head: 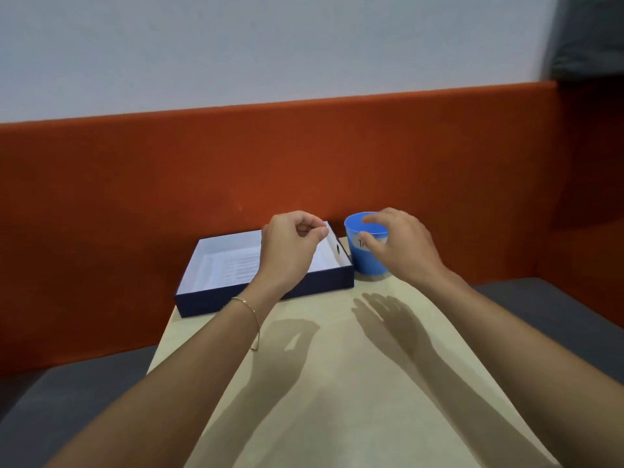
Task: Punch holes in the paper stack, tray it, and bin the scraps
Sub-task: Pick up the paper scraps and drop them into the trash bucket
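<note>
Both bare forearms reaching forward, raised; left hand [293, 244] curling loosely, fingertips pinching toward thumb, perhaps holding something tiny, thin bracelet [249, 307] hanging at wrist; right hand [400, 246] hovering palm down, fingers spreading, relaxed

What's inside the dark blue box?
Inside the dark blue box lies a sheet of paper with printed lines on its white bottom. The left hand covers the right part, so I can't see what's there or how many sheets there are.
</note>
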